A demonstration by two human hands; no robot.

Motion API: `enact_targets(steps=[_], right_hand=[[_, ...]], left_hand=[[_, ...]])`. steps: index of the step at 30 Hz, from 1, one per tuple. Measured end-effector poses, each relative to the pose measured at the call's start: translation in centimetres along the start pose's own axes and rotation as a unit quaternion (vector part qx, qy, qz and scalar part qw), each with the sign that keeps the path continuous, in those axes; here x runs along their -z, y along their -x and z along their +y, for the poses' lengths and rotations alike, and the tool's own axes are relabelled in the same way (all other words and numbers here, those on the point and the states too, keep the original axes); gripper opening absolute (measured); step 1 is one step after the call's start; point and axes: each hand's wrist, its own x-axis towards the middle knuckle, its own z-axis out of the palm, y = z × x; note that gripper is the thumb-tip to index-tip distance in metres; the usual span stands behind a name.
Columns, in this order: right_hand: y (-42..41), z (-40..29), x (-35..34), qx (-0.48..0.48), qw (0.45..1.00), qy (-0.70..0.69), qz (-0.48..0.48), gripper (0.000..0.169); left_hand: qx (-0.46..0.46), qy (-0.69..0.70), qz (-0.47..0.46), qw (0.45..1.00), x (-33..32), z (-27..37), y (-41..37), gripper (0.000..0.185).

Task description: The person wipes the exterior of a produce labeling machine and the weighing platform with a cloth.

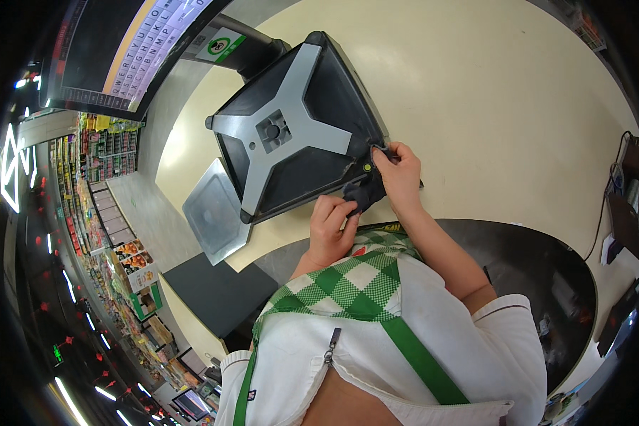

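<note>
A dark weighing scale base (325, 96) with a grey X-shaped platter support (298, 120) sits uncovered on the cream counter. Fingers of my right hand (399, 173) pinch one part of a dark cloth (366, 193) at the scale's near right corner, beside a small round yellow-green bubble level (367, 168). The cloth's lower end is between the fingers of my left hand (333, 226), close to the scale's near edge. A flat metal plate (215, 210) lies partly beyond the counter's edge, left of the scale.
A touchscreen monitor (133, 53) showing a keyboard stands at the upper left, near the scale's dark post (234, 45). The cream counter (490, 106) curves around to the right, where a cable (599, 229) and dark devices lie. Stocked shop shelves (109, 149) stand at the left.
</note>
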Motion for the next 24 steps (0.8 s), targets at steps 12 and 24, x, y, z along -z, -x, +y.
enact_targets(steps=[12, 24], right_hand=[[0.5, 0.7, -0.3, -0.013, 1.000, -0.002, -0.010, 0.031], [1.7, 1.1, -0.4, -0.005, 0.995, 0.098, -0.023, 0.053]], left_hand=[[0.009, 0.013, 0.009, 1.000, -0.2, -0.3, 0.1, 0.026], [-0.001, 0.013, -0.001, 1.000, 0.1, -0.5, -0.2, 0.027]])
